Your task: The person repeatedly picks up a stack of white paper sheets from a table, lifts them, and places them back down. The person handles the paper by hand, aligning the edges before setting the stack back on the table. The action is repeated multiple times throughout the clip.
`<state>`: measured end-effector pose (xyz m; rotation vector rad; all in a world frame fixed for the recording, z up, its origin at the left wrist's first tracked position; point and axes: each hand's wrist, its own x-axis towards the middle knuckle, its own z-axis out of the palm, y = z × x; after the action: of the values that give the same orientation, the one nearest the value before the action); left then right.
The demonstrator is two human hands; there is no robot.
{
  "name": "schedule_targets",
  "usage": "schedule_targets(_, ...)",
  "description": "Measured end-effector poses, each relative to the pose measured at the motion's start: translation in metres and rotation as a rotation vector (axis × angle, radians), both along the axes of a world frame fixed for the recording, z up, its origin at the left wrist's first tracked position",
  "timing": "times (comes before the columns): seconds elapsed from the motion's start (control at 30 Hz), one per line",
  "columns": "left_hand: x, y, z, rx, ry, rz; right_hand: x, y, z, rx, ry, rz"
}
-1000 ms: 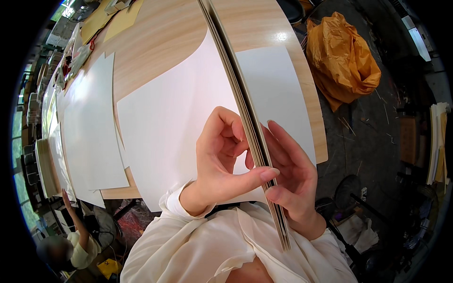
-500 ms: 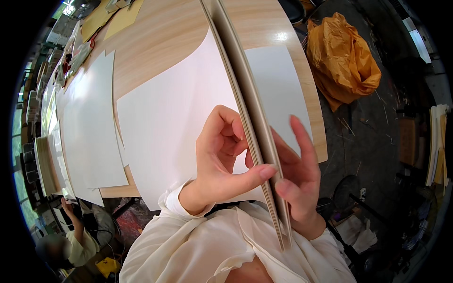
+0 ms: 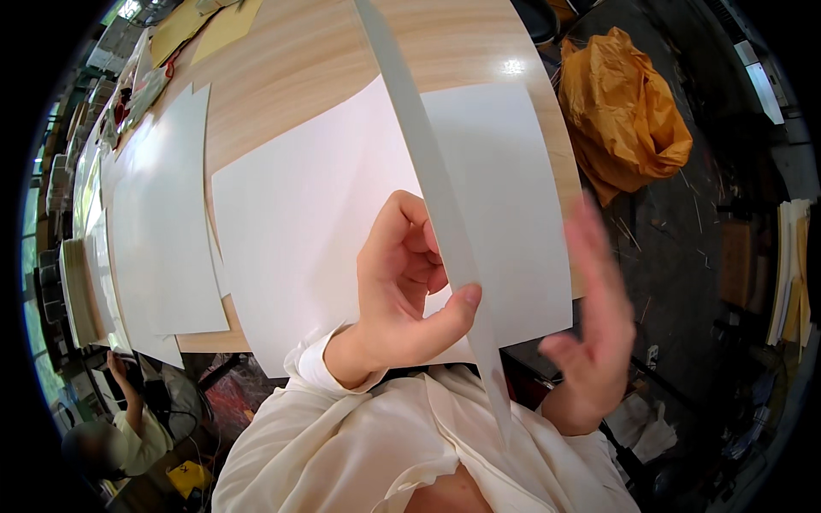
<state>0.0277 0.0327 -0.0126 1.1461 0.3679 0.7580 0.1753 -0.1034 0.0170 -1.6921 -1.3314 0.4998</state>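
My left hand (image 3: 398,282) is closed on an upright sheet of pale cardboard (image 3: 425,162), its thumb on the side facing right and its curled fingers on the other side. The cardboard stands nearly edge-on, running from the far part of the table down to my shirt. To its right, apart from it, my right hand (image 3: 594,333) is raised with fingers stretched out and thumb apart, smeared by motion. Under the cardboard, a large white sheet (image 3: 299,214) lies on the table, with more white sheet surface (image 3: 513,188) to the right.
The wood-grain table (image 3: 291,68) holds more white sheets (image 3: 162,231) at left and yellowish paper (image 3: 224,30) at the far left. An orange bag (image 3: 620,111) stands on the dark floor (image 3: 676,239) at right. Another person's arm (image 3: 128,393) shows at lower left.
My right hand has come away from the cardboard and moved right. The cardboard layers with a gap between them now show as one sheet with its pale face turned slightly into view. My left hand stays put.
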Motion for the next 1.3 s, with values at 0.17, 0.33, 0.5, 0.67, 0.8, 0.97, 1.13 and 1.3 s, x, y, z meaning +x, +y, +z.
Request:
schedule_targets(0.17, 0.002, 0.0, -0.001, -0.011, 0.016, 0.03, -0.037, 0.011, -0.021, 0.082, 0.567, 0.192)
schedule_targets(0.33, -0.001, 0.0, -0.004, -0.028, -0.037, 0.016, -0.036, 0.01, -0.013, 0.075, 0.799, 0.194)
schedule_targets(0.5, -0.001, 0.0, -0.005, -0.002, -0.069, 0.026, -0.038, 0.007, -0.014, 0.081, 0.849, 0.211)
schedule_targets(0.67, -0.002, -0.001, -0.003, -0.009, -0.068, 0.032, -0.038, 0.008, -0.015, 0.101, 0.819, 0.233)
schedule_targets(0.8, -0.003, 0.0, -0.003, -0.002, -0.08, 0.02, -0.039, 0.007, -0.015, 0.102, 0.828, 0.227)
schedule_targets(0.97, -0.003, -0.001, -0.003, -0.02, -0.098, 0.011, -0.039, 0.007, -0.013, 0.092, 0.869, 0.224)
schedule_targets(1.13, -0.003, -0.001, -0.001, -0.026, -0.097, 0.014, -0.038, 0.007, -0.013, 0.093, 0.869, 0.224)
schedule_targets(1.3, -0.004, -0.001, 0.0, -0.017, -0.087, 0.002, -0.039, 0.007, -0.013, 0.092, 0.894, 0.218)
